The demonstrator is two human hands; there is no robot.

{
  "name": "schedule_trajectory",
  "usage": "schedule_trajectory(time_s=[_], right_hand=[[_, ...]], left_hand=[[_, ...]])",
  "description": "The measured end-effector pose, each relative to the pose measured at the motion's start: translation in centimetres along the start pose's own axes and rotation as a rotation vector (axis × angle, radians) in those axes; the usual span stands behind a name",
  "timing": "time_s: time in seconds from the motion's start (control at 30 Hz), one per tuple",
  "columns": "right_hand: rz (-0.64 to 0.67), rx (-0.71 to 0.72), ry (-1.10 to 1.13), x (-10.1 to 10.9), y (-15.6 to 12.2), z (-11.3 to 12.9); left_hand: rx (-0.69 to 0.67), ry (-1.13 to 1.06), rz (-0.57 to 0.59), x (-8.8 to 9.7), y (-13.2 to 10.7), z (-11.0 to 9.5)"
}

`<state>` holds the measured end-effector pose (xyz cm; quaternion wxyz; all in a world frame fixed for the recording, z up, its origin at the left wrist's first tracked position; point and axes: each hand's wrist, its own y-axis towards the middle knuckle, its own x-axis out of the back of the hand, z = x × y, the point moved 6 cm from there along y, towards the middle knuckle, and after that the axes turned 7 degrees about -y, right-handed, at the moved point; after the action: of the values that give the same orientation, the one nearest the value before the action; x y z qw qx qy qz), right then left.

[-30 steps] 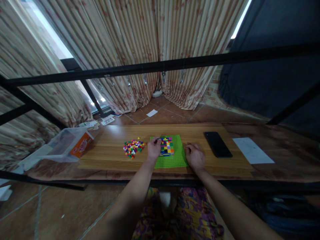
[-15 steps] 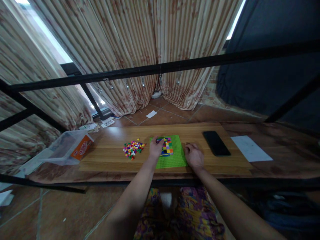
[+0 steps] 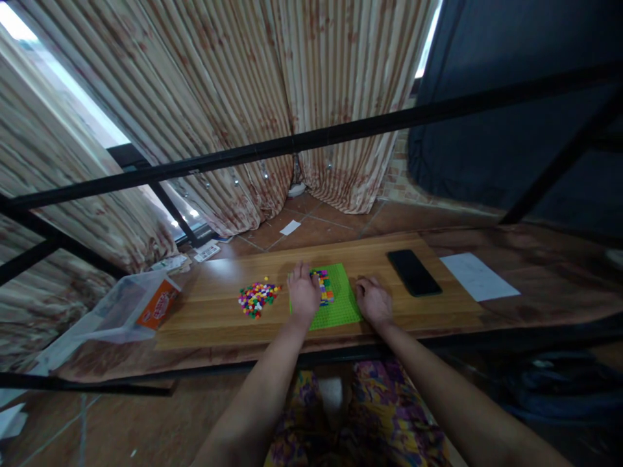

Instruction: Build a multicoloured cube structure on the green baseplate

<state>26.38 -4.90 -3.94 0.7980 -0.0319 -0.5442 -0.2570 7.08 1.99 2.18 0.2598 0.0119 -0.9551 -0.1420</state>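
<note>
My left hand [image 3: 304,293] lies over the left part of a green studded baseplate [image 3: 343,311], fingers stretched out and pointing away from me. Beneath and beside it is a block of small coloured bricks [image 3: 327,288] set on the plate, partly covered by the hand. Along the plate's right edge rests my right hand [image 3: 374,302], its fingers curled in; what they hold, if anything, is hidden. A loose heap of small multicoloured bricks [image 3: 257,298] lies on the wooden board to the left of the plate.
The wooden board [image 3: 209,324] carries a black phone [image 3: 413,272] at right. A white sheet of paper [image 3: 479,277] lies beyond its right end. At the left end stands a clear plastic box [image 3: 121,311] with an orange label. A black metal rail [image 3: 341,134] crosses in front.
My left hand has gone from bent fingers over the bricks to fingers stretched out, covering more of the bricks' left side. The right hand stays by the plate's edge. The view has tilted slightly.
</note>
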Motion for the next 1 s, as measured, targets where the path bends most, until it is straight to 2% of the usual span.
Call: schedule_trajectory(time_s=[0.1, 0.17, 0.27, 0.4, 0.63, 0.73, 0.8, 0.87, 0.93, 1.0], right_hand=[[0.002, 0.003, 0.004, 0.1, 0.0, 0.1], [0.009, 0.005, 0.005, 0.0, 0.0, 0.1], [0.02, 0.003, 0.007, 0.0, 0.0, 0.2], [0.023, -0.006, 0.012, 0.0, 0.0, 0.1], [0.004, 0.013, -0.012, 0.2, -0.1, 0.1], [-0.008, 0.026, -0.026, 0.2, -0.2, 0.0], [-0.017, 0.029, -0.028, 0.1, -0.2, -0.1], [-0.024, 0.028, -0.026, 0.0, -0.2, -0.3], [-0.03, 0.026, -0.022, -0.2, -0.2, -0.4], [-0.035, 0.025, -0.02, -0.3, -0.2, -0.5]], left_hand=[[-0.25, 0.272, 0.13, -1.5, -2.0, -1.8], [-0.333, 0.417, 0.219, -2.7, -3.1, -2.0], [-0.378, 0.572, 0.284, -3.6, -3.9, -1.6], [-0.391, 0.693, 0.293, -3.7, -3.9, -1.1], [-0.426, 0.604, 0.287, -3.5, -4.0, -1.6], [-0.473, 0.505, 0.229, -2.0, -5.2, -1.8], [-0.455, 0.454, 0.132, 0.1, -6.2, -1.0], [-0.362, 0.437, 0.008, 2.9, -7.1, 0.9], [-0.197, 0.469, -0.109, 6.1, -7.5, 3.5], [-0.026, 0.561, -0.162, 8.6, -7.3, 5.9]])
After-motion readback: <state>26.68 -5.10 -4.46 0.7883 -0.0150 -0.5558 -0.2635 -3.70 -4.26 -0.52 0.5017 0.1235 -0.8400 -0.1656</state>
